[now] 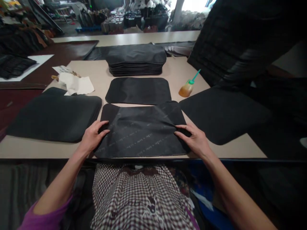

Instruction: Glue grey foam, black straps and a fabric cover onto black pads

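A black panel with rounded corners and rows of pale printed marks (141,131) lies in front of me at the table's front edge. My left hand (94,135) holds its left side, thumb and forefinger on the top face. On the opposite side, my right hand (194,137) grips the panel, and a crease runs inward from those fingertips. The other fingers of both hands are partly hidden. Just behind lies a plain black panel (139,91), touching or nearly touching the printed one.
A thick stack of black panels (136,62) stands farther back. Black panels also lie at left (55,115) and right (223,111). A bottle of amber liquid with a green nozzle (186,88) stands right of centre. White cloth or paper (76,83) lies back left. A dark bulk (242,41) rises at right.
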A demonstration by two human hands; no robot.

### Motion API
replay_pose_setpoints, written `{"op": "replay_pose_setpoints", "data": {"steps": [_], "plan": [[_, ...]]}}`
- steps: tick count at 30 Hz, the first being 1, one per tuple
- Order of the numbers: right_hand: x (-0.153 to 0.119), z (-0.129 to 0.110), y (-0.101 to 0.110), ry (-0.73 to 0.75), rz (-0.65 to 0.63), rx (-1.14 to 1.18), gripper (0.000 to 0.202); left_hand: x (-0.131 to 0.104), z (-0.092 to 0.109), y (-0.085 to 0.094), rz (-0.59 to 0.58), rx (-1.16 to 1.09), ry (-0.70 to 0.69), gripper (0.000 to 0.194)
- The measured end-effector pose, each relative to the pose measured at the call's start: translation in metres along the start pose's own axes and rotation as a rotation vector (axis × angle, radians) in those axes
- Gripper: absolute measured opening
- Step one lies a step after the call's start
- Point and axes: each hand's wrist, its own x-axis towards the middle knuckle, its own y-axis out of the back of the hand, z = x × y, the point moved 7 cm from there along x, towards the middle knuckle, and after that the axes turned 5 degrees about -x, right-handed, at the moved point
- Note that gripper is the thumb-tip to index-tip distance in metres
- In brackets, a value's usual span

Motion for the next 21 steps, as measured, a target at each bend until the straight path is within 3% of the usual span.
{"op": "replay_pose_setpoints", "data": {"steps": [13,21], "plan": [[-0.007,-0.001,0.000,0.004,0.009,-0.060,0.029,0.004,0.008,-0.004,-0.033,-0.019,-0.037,0.042],[-0.012,0.009,-0.004,0.017,0.027,-0.085,0.033,0.004,0.003,-0.006,-0.019,0.013,-0.092,0.039]]}}
